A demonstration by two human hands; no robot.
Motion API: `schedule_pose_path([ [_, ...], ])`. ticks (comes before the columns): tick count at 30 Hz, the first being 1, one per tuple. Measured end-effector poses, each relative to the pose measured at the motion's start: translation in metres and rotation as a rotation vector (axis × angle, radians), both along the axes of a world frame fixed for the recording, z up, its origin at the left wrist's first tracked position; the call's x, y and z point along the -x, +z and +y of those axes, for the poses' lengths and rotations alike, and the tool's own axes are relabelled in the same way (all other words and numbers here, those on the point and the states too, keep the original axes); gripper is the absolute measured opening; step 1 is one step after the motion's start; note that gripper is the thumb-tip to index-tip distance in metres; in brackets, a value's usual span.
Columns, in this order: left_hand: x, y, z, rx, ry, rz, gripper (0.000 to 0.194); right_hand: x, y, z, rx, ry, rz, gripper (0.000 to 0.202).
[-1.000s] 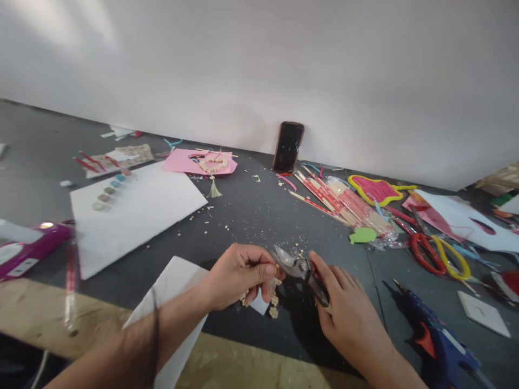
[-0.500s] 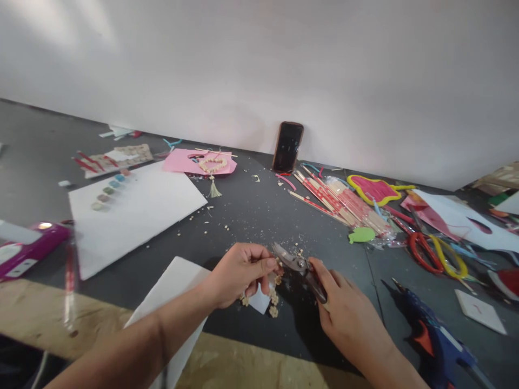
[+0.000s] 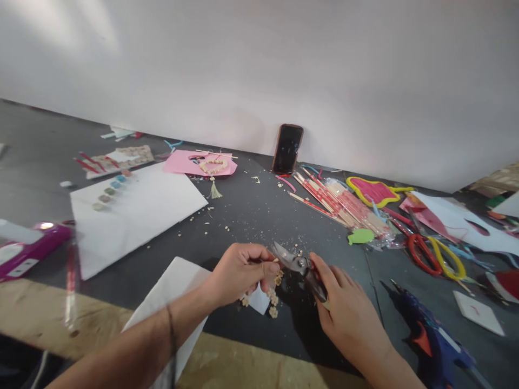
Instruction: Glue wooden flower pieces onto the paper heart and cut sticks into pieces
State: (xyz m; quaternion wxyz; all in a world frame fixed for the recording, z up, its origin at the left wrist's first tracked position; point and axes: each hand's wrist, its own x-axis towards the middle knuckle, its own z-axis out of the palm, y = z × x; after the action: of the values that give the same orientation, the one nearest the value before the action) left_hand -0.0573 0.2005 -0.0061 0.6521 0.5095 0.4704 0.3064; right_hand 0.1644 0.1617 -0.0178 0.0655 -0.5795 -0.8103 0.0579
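Observation:
My left hand (image 3: 245, 273) is closed in a pinch on a small pale stick (image 3: 275, 260), most of it hidden by the fingers. Wrapped round the dark handles of a pair of pruning shears (image 3: 298, 263) is my right hand (image 3: 344, 305). The shears' blades point up and left, close to the left fingertips, and look parted. Just below the left hand, several small flower-shaped wooden pieces (image 3: 273, 298) lie around a scrap of white paper (image 3: 258, 300). Tiny pale chips are scattered on the dark tabletop beyond the hands.
A phone (image 3: 287, 149) leans on the wall. Red-patterned packs of sticks (image 3: 336, 200), scissors (image 3: 424, 254) and a blue glue gun (image 3: 436, 337) lie to the right. To the left are white sheets (image 3: 138, 216), pink paper (image 3: 178, 161) with a beaded tassel loop (image 3: 214, 166), and a purple device (image 3: 36, 248).
Both hands stay almost in place. The pale stick's tip shows more clearly between the left fingers, and the view has shifted very slightly.

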Motion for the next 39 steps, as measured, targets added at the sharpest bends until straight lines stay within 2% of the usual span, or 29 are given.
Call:
schedule_pose_path([
  [7, 0.0027, -0.0052, -0.0002, -0.004, -0.050, -0.049, 0.025, -0.0009, -0.0021, 0.0004, -0.018, 0.004, -0.034, 0.070],
  [13, 0.0022, -0.0035, -0.0020, -0.008, -0.042, -0.048, 0.025, -0.0030, -0.0053, 0.0007, -0.018, 0.007, 0.049, 0.071],
  [15, 0.0027, -0.0034, -0.0020, -0.016, -0.028, -0.057, 0.025, -0.0036, -0.0072, 0.0015, -0.012, -0.031, 0.134, 0.062],
  [18, 0.0032, -0.0036, -0.0015, -0.027, -0.014, -0.088, 0.026, -0.0051, -0.0082, 0.0023, -0.017, -0.065, 0.188, 0.037],
  [20, 0.0031, -0.0038, -0.0013, -0.025, -0.016, -0.098, 0.026, -0.0063, -0.0072, 0.0026, -0.025, -0.022, 0.172, 0.020],
  [22, 0.0028, -0.0040, -0.0013, -0.019, -0.015, -0.098, 0.025, -0.0071, -0.0054, 0.0026, -0.052, 0.028, 0.144, 0.014],
  [25, 0.0027, -0.0043, -0.0023, -0.027, -0.014, -0.090, 0.024, -0.0075, -0.0033, 0.0025, -0.099, 0.078, 0.078, 0.020],
  [31, -0.0004, -0.0018, -0.0050, -0.042, -0.024, -0.044, 0.019, -0.0063, -0.0055, 0.0029, -0.111, 0.167, 0.026, 0.047],
  [39, -0.0039, 0.0032, -0.0067, -0.017, -0.020, -0.075, 0.023, -0.0062, -0.0094, 0.0027, -0.118, 0.170, 0.018, 0.046],
])
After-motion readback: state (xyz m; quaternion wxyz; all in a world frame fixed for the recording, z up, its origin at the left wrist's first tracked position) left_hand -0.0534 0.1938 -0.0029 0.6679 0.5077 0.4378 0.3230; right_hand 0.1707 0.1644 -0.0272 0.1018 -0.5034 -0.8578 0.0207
